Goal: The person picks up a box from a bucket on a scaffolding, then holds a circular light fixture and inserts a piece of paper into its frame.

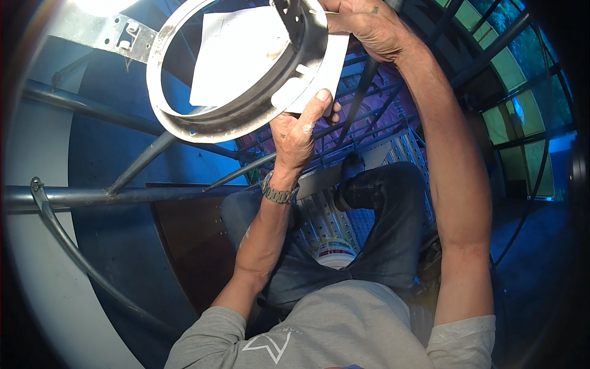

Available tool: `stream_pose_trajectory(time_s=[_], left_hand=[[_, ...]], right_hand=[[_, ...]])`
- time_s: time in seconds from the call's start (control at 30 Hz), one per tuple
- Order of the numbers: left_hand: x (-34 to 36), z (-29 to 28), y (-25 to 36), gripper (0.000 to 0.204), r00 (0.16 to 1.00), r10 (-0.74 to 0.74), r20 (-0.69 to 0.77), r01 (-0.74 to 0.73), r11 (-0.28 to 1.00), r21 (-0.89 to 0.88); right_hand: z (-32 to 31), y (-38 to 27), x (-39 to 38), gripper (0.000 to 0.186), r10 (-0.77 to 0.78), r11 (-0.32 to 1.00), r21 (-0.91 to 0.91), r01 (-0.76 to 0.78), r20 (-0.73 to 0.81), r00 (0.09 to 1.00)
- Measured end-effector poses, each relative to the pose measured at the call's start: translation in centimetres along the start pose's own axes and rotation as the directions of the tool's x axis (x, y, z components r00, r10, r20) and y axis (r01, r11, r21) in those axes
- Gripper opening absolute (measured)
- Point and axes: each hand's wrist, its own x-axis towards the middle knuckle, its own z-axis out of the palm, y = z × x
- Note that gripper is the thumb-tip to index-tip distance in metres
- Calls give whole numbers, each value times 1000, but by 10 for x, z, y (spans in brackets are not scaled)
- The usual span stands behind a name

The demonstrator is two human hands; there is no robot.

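Observation:
A round white metal ring fixture (184, 123) with a white panel (236, 58) inside it is held up near the top of the view. My left hand (301, 126) grips its lower right rim, thumb pressed on the white edge; a metal watch (278, 194) is on that wrist. My right hand (369, 24) holds the upper right side of the ring, beside a dark perforated bracket (295, 18).
Grey metal pipes (110, 197) and a bent hose (67, 246) cross on the left. A galvanised bracket (104, 31) sits top left. Below me are my jeans-clad legs (381, 209), a perforated metal platform (326, 221) and a white bucket (335, 255). Dark railing bars (485, 55) run at right.

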Motion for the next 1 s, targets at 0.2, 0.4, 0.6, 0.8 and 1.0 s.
stream_pose_trajectory(time_s=[0.2,0.4,0.6,0.8,1.0], left_hand=[[1,1,0,15,1000,24,-8,-24,1000,7],[1,-2,-1,22,1000,21,11,-21,1000,3],[0,-2,0,22,999,30,14,-30,999,11],[1,-3,-1,22,999,33,15,-33,999,8],[2,-2,-1,21,999,34,16,-34,999,-1]], right_hand=[[0,-1,-1,47,2,1000,-12,-2,5,1000],[-1,1,0,47,-6,1000,-10,6,-2,1000],[0,0,0,47,-8,1000,-18,8,4,1000],[0,0,-1,46,1,1000,-10,-1,-16,1000],[-2,3,0,48,-16,1000,9,16,15,1000]])
